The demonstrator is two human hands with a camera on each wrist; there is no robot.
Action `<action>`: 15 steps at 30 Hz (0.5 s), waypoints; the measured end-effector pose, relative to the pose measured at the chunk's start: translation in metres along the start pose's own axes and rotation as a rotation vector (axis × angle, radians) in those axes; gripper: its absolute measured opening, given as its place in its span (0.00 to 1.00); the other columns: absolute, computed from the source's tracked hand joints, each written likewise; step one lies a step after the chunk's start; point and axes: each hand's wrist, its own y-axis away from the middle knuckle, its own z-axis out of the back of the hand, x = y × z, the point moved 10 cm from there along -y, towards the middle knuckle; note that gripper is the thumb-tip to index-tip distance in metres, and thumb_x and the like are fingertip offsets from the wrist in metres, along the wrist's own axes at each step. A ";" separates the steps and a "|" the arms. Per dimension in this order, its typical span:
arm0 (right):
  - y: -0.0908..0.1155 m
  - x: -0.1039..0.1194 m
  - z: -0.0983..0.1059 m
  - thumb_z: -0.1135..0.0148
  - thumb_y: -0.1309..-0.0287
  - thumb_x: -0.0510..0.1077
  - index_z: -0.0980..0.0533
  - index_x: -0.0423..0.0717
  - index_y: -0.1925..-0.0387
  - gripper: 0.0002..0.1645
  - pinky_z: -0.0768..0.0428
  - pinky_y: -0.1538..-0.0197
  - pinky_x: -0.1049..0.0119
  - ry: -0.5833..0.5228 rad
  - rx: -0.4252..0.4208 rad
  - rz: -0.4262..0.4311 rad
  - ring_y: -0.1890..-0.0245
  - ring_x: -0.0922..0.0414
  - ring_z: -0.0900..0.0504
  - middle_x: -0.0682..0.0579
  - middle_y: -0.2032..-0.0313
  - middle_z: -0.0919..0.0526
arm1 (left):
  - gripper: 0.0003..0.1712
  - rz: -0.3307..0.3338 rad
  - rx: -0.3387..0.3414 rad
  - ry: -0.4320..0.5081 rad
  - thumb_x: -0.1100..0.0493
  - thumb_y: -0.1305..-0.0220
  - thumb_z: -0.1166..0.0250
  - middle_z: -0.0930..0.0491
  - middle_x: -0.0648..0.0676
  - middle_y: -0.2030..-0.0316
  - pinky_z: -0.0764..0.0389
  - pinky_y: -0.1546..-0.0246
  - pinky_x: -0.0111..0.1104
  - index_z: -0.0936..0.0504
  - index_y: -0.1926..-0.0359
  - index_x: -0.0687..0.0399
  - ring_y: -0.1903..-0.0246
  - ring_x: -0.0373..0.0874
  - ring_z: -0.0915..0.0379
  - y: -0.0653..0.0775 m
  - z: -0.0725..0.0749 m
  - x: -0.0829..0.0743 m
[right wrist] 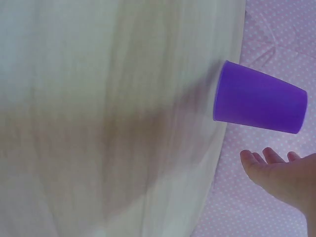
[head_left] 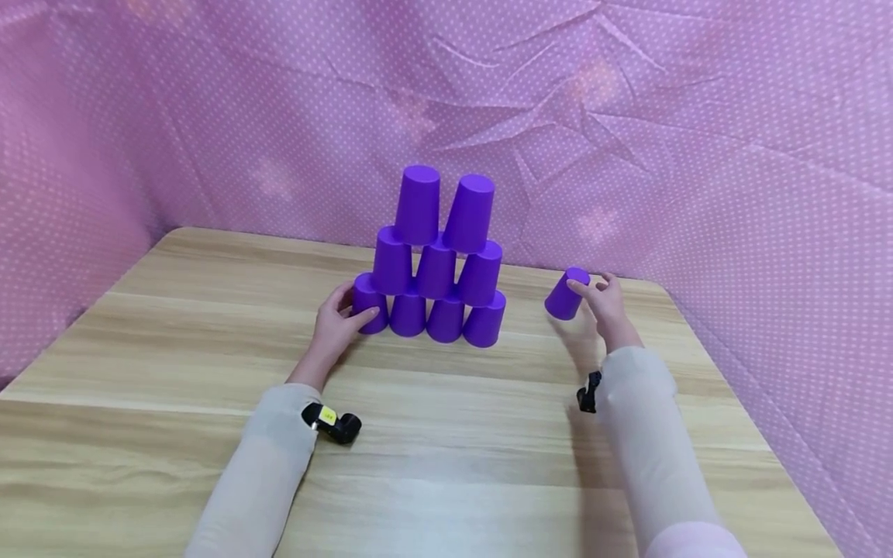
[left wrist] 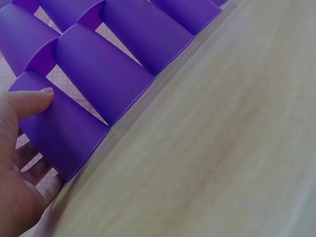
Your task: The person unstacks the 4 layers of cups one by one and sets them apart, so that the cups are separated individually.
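Purple cups, all upside down, form a tiered stack in the head view, with two cups on top (head_left: pixel 418 205). My left hand (head_left: pixel 333 329) holds the lower-left cup (head_left: pixel 368 293) of the bottom row. In the left wrist view its thumb (left wrist: pixel 34 102) lies across the cup's near side, with the other fingers around the far side. A single purple cup (head_left: pixel 562 298) stands upside down on the table to the right of the stack. Beside it is my right hand (head_left: pixel 608 306); the right wrist view shows a gap between this hand (right wrist: pixel 281 175) and the cup (right wrist: pixel 261 98).
The wood-grain table (head_left: pixel 446 449) has its far edge just behind the cups. Pink dotted cloth (head_left: pixel 279 116) hangs behind and at the sides. A small black camera sits on each wrist, the left one (head_left: pixel 338 425) with a yellow label.
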 end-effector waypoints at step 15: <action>0.007 0.053 -0.002 0.38 0.54 0.50 0.60 0.43 0.36 0.53 0.52 0.39 0.53 0.050 0.025 0.088 0.39 0.46 0.54 0.41 0.37 0.56 | 0.35 0.000 0.002 -0.005 0.65 0.51 0.36 0.36 0.64 0.47 0.37 0.47 0.38 0.39 0.41 0.62 0.47 0.52 0.41 0.000 0.000 -0.001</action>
